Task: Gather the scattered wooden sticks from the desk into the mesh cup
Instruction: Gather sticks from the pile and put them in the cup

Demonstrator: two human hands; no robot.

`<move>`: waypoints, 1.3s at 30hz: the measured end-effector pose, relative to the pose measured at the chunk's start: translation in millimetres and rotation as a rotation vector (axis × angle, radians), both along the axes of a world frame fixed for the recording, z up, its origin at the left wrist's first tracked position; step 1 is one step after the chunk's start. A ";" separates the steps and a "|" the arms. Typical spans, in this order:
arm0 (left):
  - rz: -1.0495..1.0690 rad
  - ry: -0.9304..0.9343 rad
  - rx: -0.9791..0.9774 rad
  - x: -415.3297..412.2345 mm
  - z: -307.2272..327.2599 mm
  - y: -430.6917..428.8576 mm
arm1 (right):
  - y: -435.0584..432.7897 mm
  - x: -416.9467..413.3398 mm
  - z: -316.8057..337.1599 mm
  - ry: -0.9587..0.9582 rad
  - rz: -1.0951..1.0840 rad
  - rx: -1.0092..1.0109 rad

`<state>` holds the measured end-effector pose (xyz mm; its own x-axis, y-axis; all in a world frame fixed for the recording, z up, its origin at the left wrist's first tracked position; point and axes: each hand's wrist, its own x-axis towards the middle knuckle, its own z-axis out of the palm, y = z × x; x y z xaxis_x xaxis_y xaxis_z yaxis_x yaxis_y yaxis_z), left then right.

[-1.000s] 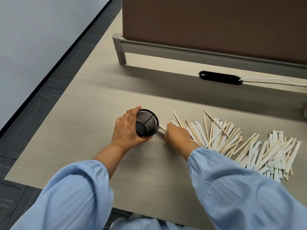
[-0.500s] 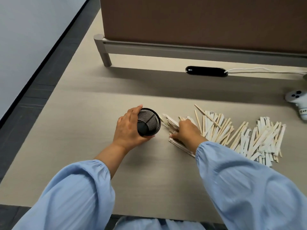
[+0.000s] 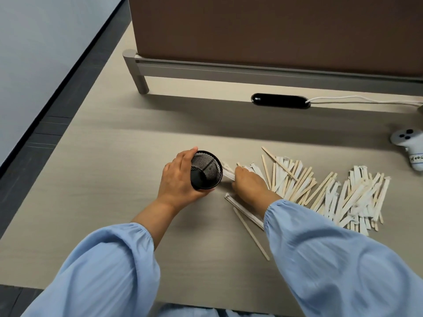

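- Your left hand [image 3: 180, 179] is wrapped around the black mesh cup [image 3: 206, 170]; fingers closed on its wall, thumb [image 3: 190, 154] over the far rim.
- Cup sits on the worktop [image 3: 114, 156], mouth tilted toward the camera; dark base visible inside, with one thin stick-like line against the mesh, too small to tell for sure.
- Your right hand [image 3: 248, 183] is just right of the cup, knuckles up, fingers curled shut on a small bunch of sticks [image 3: 227, 172].
- The bunch's free ends point left and touch or nearly touch the cup's right wall; can't tell which.
- Two loose sticks [image 3: 246, 217] lie on the worktop in front of your right wrist, angled toward the near edge, partly under the blue sleeve [image 3: 320, 259].
- Main stick pile [image 3: 332, 193] is spread out right of your right hand, well apart from the cup; bare wood pieces mixed with pale paper-wrapped ones, crossing and overlapping.
- White controller [image 3: 409, 145] at the far right, beyond the pile.
- Black oblong device [image 3: 280, 101] with a white cable [image 3: 366, 99] sits at the back, under the divider rail [image 3: 251, 74].
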<state>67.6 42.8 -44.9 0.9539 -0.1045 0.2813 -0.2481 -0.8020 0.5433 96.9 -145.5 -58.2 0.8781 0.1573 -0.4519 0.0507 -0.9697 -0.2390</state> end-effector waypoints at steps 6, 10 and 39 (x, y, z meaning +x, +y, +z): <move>0.031 0.006 0.015 3.0 0.9 -13.7 | -18.8 16.9 13.9 -0.041 -0.194 0.179; 0.059 0.011 0.015 2.7 2.2 -29.2 | -42.4 18.2 16.9 -0.041 -0.190 0.088; 0.136 0.047 0.097 -3.4 12.1 -58.9 | -67.5 43.1 17.1 0.097 -0.227 0.501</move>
